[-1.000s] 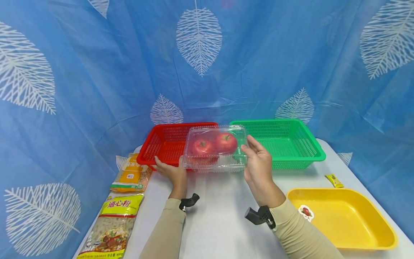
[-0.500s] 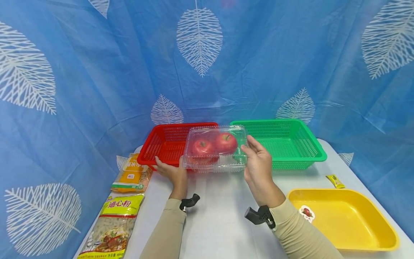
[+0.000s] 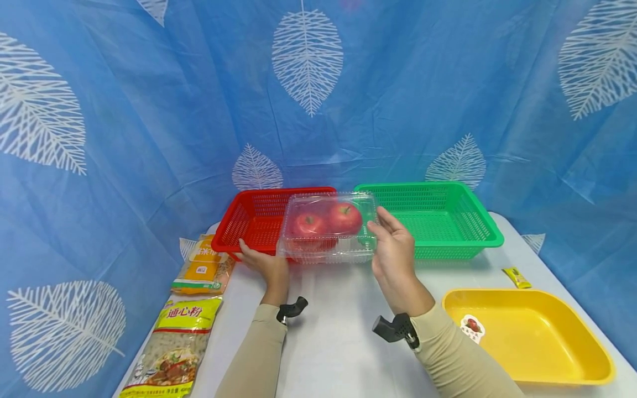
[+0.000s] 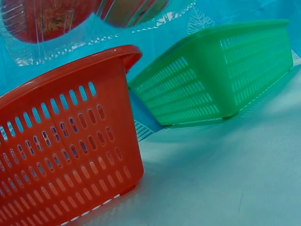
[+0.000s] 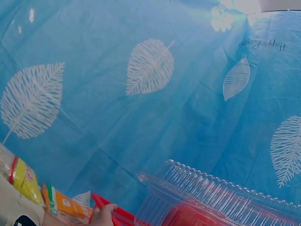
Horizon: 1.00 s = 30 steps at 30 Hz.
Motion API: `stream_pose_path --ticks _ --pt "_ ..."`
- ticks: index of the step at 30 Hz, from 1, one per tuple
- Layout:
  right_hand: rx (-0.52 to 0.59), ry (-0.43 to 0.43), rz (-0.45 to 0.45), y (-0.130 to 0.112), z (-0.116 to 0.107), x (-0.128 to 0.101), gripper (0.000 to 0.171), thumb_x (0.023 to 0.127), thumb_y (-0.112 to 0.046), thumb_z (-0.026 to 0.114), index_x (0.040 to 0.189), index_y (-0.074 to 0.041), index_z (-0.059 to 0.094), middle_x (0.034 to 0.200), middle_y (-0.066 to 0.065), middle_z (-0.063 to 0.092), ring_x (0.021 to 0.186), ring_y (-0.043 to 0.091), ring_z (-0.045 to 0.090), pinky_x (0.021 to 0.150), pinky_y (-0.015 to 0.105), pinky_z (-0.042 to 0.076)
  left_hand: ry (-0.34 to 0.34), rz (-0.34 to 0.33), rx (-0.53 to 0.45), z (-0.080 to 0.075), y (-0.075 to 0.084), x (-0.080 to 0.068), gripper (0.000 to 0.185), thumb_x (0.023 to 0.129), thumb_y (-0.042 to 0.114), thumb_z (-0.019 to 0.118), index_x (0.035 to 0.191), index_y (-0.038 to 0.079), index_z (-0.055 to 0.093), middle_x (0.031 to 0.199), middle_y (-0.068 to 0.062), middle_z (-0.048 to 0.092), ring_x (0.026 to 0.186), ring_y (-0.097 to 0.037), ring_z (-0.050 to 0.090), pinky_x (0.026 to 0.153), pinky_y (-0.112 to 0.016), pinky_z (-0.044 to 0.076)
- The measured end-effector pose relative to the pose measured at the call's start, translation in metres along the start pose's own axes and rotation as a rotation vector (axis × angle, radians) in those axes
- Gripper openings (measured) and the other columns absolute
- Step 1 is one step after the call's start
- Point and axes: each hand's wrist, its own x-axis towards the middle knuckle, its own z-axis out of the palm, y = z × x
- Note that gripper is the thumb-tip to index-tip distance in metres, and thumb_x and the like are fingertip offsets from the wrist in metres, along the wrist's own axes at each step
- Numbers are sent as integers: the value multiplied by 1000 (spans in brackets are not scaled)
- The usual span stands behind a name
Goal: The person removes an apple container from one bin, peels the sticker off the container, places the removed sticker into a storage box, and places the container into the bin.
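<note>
1. A white table [image 3: 328, 337] is being backed by a blue curtain [image 3: 149, 110] printed with white leaves, which is also filling most of the right wrist view.
2. A clear plastic clamshell box [image 3: 328, 226] holding two red apples [image 3: 325, 220] is being held above the table, just off centre toward 12 o'clock, over the near right corner of the red basket [image 3: 254, 221].
3. The left hand [image 3: 266, 265] is being kept at the box's 9 o'clock end; its fingers are lying under and against that end, but whether they are curled round the box cannot be told.
4. The right hand [image 3: 393, 254] is being pressed against the box's 3 o'clock end with fingers extended and the thumb at the near rim, so the box is being supported between both hands.
5. A green basket [image 3: 438, 221] is being shown at 1 o'clock, just beside the red basket.
6. A yellow tray [image 3: 542, 354] with an apple sticker [image 3: 470, 326] is being shown at 4 o'clock; a small yellow sachet [image 3: 515, 276] is lying beyond it.
7. Two food packets, an orange packet [image 3: 201, 268] and a pasta bag [image 3: 171, 348], are being shown at 8 o'clock along the table's left edge.
8. In the left wrist view, the box [image 4: 70, 23] is being seen from below, above the red basket's rim [image 4: 70, 80].
</note>
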Motion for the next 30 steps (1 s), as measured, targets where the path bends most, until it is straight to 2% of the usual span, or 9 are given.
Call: stream_pose_path --ticks 7,15,22,30 --pt "1 0 13 1 1 2 52 98 14 61 149 9 51 160 21 42 147 22 39 114 24 35 -6 -17 -11 0 0 0 109 91 46 81 168 18 8 171 -8 -2 154 -27 5 118 -54 32" --pt "-20 9 -2 2 2 2 51 98 14 60 148 10 51 158 20 44 147 22 40 113 26 37 -17 -8 8 0 0 0 110 92 45 81 168 25 4 172 -12 -5 155 -27 1 120 -57 27" --pt "-32 13 -3 2 2 2 51 98 14 61 149 8 52 158 20 44 147 22 40 113 27 37 -22 -20 -3 0 1 0 109 92 40 82 168 21 6 172 -13 -6 155 -29 -2 122 -58 22" --pt "-30 15 4 3 2 4 51 99 13 61 149 8 52 158 19 44 146 23 40 114 27 37 0 14 -1 0 2 1 113 89 47 83 168 21 6 170 -13 0 153 -26 6 120 -53 30"
